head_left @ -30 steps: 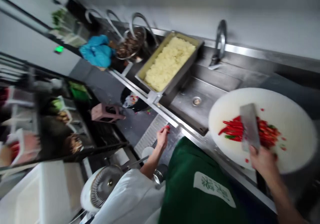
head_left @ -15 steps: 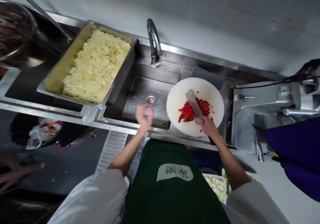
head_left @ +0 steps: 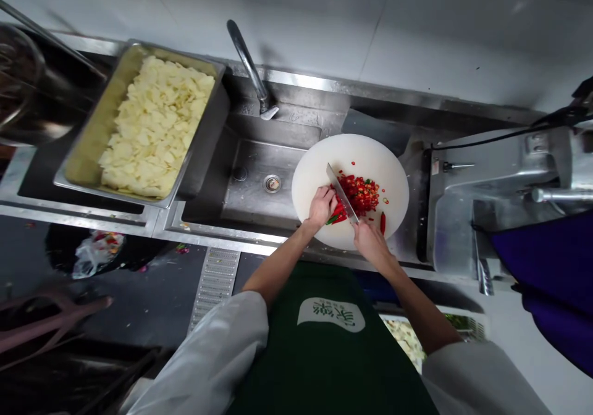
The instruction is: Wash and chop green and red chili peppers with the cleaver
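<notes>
The left hand (head_left: 323, 206), out over the floor and then above the sink (head_left: 252, 174), has come to the whole red chilies (head_left: 340, 213) on the cutting board (head_left: 311, 167), fingers curled against them. The cleaver (head_left: 341, 191) in the right hand (head_left: 370, 241) has turned from broad face showing to nearly edge-on, beside the left fingers.

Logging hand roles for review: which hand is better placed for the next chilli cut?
Likely the right hand: it grips the knife, while the left hand is beside the blade, at the chillies.
</notes>
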Demonstrator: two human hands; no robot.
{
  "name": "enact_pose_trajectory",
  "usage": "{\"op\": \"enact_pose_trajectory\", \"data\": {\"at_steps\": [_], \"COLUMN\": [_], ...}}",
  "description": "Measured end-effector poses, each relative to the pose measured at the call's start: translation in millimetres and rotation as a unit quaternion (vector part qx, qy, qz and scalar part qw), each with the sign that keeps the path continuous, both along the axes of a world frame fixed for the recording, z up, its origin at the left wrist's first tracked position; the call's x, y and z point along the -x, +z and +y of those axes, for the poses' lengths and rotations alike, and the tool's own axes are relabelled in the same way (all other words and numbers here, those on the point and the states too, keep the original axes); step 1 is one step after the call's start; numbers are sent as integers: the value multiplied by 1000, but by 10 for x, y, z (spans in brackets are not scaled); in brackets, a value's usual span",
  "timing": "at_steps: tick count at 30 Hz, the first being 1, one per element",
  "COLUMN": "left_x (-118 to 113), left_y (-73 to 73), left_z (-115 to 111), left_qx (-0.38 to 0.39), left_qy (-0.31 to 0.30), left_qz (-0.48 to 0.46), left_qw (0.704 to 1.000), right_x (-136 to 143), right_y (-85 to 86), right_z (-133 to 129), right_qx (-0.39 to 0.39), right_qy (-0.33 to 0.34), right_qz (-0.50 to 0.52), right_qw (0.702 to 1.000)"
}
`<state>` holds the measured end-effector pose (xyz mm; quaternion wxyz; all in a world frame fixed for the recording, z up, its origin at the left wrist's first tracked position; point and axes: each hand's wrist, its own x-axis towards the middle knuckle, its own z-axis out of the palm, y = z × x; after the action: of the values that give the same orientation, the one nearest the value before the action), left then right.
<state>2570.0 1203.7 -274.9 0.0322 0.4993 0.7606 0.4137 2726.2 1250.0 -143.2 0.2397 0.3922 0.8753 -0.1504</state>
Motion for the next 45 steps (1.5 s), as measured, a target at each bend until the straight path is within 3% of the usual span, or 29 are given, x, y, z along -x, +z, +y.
{"op": "enact_pose_trajectory", "data": {"at_steps": [6, 14, 20, 22, 28, 33, 38, 43, 45], "left_x": [-16, -43, -43, -49, -64, 139, 308, 207, 133], "left_y": [-28, -28, -56, -63, 28, 156, 191, 252, 248], "left_z": [-15, 5, -10, -11, -37, -30, 3, -118, -129], "left_qx": [-17, 8, 8, 6, -13, -63, 27, -38, -40], "left_qy": [-11, -13, -21, -16, 6, 117, 13, 94, 81], "left_qz": [-32, -43, -41, -46, -74, -117, -112, -103, -86], "left_qw": [999, 999, 999, 999, 997, 984, 993, 989, 992], "right_x": [262, 27, 314, 372, 118, -7, -20, -1, 10], "right_y": [-102, 185, -71, -85, 131, 99, 92, 177, 199], "right_z": [140, 95, 121, 172, 182, 157, 178, 62, -4], "right_qx": [20, 24, 31, 35, 21, 15, 18, 12, 19], "right_qy": [-16, 12, -17, -22, -3, -20, -36, -17, -10], "right_qz": [10, -10, 4, 5, -1, 3, 2, 4, -11], "right_qw": [1000, 1000, 999, 999, 1000, 1000, 999, 1000, 1000]}}
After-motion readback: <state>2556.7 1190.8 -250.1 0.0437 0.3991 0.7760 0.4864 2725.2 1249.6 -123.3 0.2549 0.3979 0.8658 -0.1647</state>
